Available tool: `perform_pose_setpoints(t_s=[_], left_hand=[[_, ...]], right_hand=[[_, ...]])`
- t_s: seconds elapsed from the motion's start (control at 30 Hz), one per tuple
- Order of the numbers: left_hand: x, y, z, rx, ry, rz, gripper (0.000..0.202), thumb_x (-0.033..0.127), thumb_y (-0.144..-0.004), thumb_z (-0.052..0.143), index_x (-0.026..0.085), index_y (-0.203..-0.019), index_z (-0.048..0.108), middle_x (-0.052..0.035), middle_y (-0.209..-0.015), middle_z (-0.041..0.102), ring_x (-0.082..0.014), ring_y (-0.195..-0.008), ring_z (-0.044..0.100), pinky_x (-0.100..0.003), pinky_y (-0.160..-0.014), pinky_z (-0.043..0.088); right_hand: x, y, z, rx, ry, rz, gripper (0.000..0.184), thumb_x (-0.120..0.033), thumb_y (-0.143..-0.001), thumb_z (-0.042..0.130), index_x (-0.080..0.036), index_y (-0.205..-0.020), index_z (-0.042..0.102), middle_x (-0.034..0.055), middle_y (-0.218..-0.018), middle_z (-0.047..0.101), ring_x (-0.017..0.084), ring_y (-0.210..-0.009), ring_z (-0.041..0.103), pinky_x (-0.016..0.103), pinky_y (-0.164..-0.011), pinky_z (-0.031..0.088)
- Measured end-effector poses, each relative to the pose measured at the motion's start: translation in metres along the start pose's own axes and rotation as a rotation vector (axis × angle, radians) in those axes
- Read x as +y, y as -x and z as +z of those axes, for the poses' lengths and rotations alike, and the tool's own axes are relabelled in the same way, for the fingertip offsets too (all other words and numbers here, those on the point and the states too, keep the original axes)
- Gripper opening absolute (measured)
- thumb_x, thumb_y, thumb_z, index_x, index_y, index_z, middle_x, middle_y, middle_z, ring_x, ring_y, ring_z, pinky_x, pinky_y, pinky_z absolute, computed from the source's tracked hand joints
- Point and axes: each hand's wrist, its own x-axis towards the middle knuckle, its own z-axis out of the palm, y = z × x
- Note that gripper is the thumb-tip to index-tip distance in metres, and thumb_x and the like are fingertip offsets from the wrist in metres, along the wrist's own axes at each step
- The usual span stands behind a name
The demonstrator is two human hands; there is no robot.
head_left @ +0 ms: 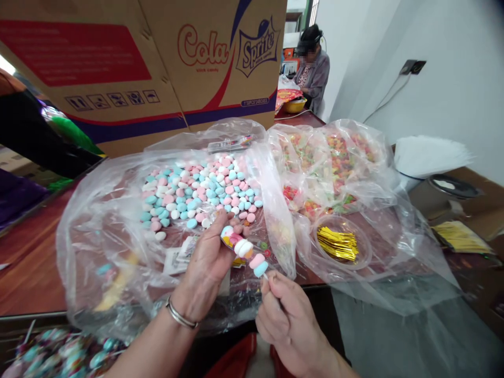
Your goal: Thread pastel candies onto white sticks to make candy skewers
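My left hand (212,252), with a silver bangle at its wrist, has its thumb and fingers closed around the far end of a candy skewer (244,248). Pink, white and blue pieces are threaded along it, with some orange and yellow bits showing near the middle. A shiny clear film seems to lie around its upper part, though I cannot make it out surely. My right hand (285,310) pinches the thin stick below the lowest blue piece. Just beyond my hands, loose pink, white and blue candies (197,189) are spread on clear plastic.
A large cardboard box (165,113) stands behind the candies. Bags of red and green gummies (334,152) lie at the back right. Gold twist ties (336,243) fill a round tub. Finished-looking skewers (71,354) are heaped at lower left. A person (313,71) sits farther back.
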Motion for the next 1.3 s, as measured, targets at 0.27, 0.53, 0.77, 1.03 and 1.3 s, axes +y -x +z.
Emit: perform_pose_setpoints(t_s=[0.27,0.53,0.77,1.03,1.3], left_hand=[[-0.018,0.013,-0.001,-0.146,-0.123,0.212,0.012,0.020,-0.093,0.058,0.011,-0.086,0.063,0.0022,-0.064,0.054,-0.0088,-0.049,0.053,-0.027,-0.060,0.056],[-0.019,0.020,-0.010,-0.196,-0.197,0.129,0.026,0.035,-0.079,0.075,0.012,-0.090,0.068,-0.0076,-0.075,0.069,-0.0228,-0.070,0.069,-0.032,-0.063,0.059],[0.009,0.005,-0.006,-0.031,-0.236,0.203,0.008,0.016,-0.079,0.069,0.010,-0.082,0.066,-0.0045,-0.066,0.068,-0.0194,-0.056,0.067,-0.031,-0.053,0.059],[-0.002,-0.001,-0.007,0.140,-0.246,0.289,0.012,0.011,-0.080,0.066,0.013,-0.071,0.059,0.0011,-0.059,0.059,-0.0143,-0.049,0.061,-0.026,-0.045,0.056],[-0.017,0.010,-0.004,0.008,-0.180,0.280,0.018,0.019,-0.079,0.073,0.015,-0.073,0.057,0.0047,-0.057,0.056,-0.0096,-0.046,0.055,-0.026,-0.051,0.056]], right_hand=[[0.008,-0.001,-0.008,0.151,1.006,-0.406,0.024,-0.037,-0.093,0.048,-0.020,-0.078,0.055,-0.0054,-0.047,0.045,0.009,-0.041,0.036,0.022,-0.044,0.026],[-0.013,-0.007,-0.017,0.125,1.679,-0.880,0.028,-0.017,-0.096,0.036,-0.017,-0.081,0.059,0.0004,-0.053,0.056,0.012,-0.046,0.052,0.025,-0.051,0.032],[-0.014,0.000,-0.022,0.056,1.604,-0.769,0.021,-0.018,-0.093,0.045,-0.016,-0.080,0.061,-0.0015,-0.057,0.057,0.010,-0.049,0.050,0.022,-0.051,0.035],[-0.008,0.000,-0.027,0.204,1.676,-0.994,0.020,-0.014,-0.091,0.045,-0.018,-0.079,0.061,0.0007,-0.058,0.058,0.013,-0.052,0.051,0.025,-0.055,0.034],[-0.001,-0.001,-0.016,0.129,1.271,-0.549,0.021,-0.025,-0.093,0.045,-0.019,-0.076,0.057,-0.0027,-0.053,0.049,0.011,-0.047,0.041,0.025,-0.049,0.028]])
